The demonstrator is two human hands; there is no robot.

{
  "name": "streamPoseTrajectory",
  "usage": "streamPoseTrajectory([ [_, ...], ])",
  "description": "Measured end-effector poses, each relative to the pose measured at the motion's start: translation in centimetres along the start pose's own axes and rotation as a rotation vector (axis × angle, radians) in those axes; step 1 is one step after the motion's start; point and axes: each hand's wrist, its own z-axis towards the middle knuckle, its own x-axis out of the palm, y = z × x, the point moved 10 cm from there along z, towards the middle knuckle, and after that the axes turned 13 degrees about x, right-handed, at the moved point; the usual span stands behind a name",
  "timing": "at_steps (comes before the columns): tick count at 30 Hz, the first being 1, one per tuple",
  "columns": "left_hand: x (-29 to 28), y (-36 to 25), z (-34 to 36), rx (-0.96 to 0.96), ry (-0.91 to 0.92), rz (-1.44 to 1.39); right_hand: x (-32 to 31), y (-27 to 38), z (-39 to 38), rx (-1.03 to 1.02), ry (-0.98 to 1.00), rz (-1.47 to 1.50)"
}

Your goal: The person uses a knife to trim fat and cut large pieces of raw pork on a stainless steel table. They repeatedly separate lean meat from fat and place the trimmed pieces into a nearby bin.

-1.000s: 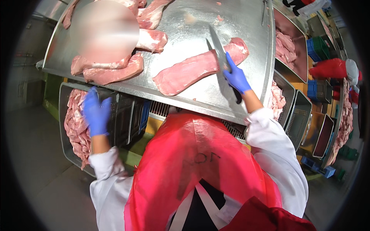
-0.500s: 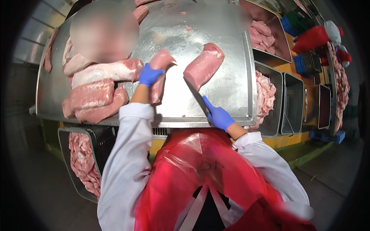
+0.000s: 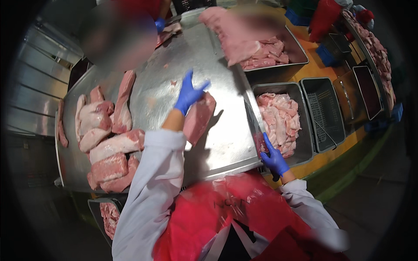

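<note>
My left hand point(image 3: 189, 91), in a blue glove, has its fingers spread just above and beside a long pink piece of meat point(image 3: 198, 119) on the steel table point(image 3: 159, 108). My right hand point(image 3: 272, 158), also gloved, is closed round the knife's black handle point(image 3: 276, 175) at the table's right edge, with the blade pointing away from me and hard to make out. Several meat pieces point(image 3: 104, 167) lie grouped on the table's left side. A large pale pink piece point(image 3: 230, 43), partly blurred, is at the far right corner.
A tray of meat point(image 3: 296, 58), a crate of pale trimmings point(image 3: 281, 117) and a grey perforated crate point(image 3: 322, 113) stand to the right. Another crate point(image 3: 109, 217) is below left. A co-worker's gloved hand point(image 3: 160, 25) is across the table; other workers point(image 3: 322, 17) are far right.
The view has shifted. My left hand has opened from the meat it gripped half a second ago. My right hand with the knife has moved out to the table's right edge.
</note>
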Motion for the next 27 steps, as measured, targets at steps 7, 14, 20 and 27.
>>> streamPoseTrajectory([
  [7, 4.4, 6.1, -12.1, -0.507, 0.577, 0.498, -5.9, -6.2, 0.0, -0.134, -0.284, -0.130],
  [14, 11.0, 3.1, -9.4, -0.947, 0.032, -1.136, -5.3, -6.5, 2.5, 0.044, -0.150, 0.113],
  [20, 6.0, -1.5, 10.3, -0.078, 0.113, -0.739, -3.2, 0.3, 5.3, 0.093, -0.064, 0.378],
  [27, -26.9, 25.1, -6.4, -0.715, -0.014, 1.070, -3.1, 1.9, 4.9, -0.082, -0.221, -0.165],
])
